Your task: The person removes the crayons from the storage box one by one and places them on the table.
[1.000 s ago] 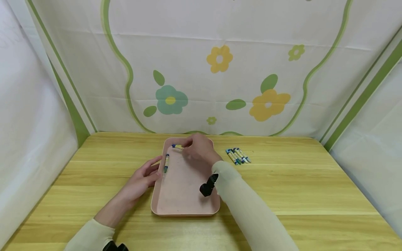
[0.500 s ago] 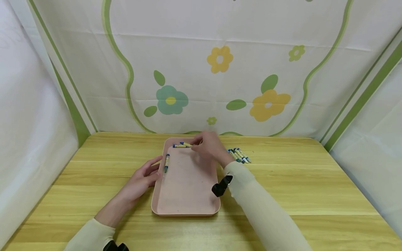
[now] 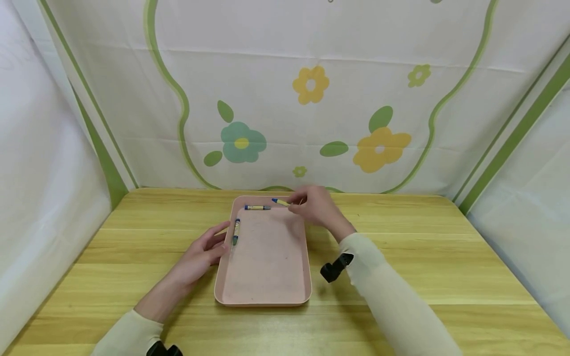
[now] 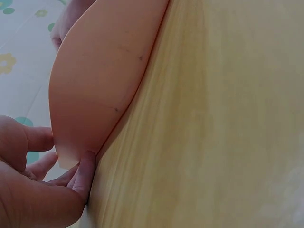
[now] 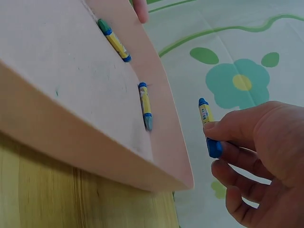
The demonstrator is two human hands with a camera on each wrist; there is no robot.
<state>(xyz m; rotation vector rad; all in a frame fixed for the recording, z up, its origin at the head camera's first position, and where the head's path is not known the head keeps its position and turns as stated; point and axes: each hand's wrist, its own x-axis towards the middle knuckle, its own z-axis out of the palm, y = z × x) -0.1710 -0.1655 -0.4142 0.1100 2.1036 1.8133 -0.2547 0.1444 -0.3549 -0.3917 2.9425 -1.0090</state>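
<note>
Left hand steadies pink tray, right hand pinches a blue-and-yellow crayon over the tray's far right corner

Left to right: left hand (image 3: 200,252) lies on the wooden table (image 3: 445,267), fingers relaxed and nearly straight, fingertips touching the left rim of the pink tray (image 3: 267,277). Inside the tray, one crayon with a green tip (image 3: 236,231) lies just inside the left rim beside those fingertips; a second crayon (image 3: 257,207) lies flat along the far rim. The right hand (image 3: 317,206) holds the lifted crayon (image 3: 281,201) between thumb and fingertips, tilted, clear of the tray floor, just right of the second crayon. A black wrist camera (image 3: 335,268) sits on the right sleeve
</note>
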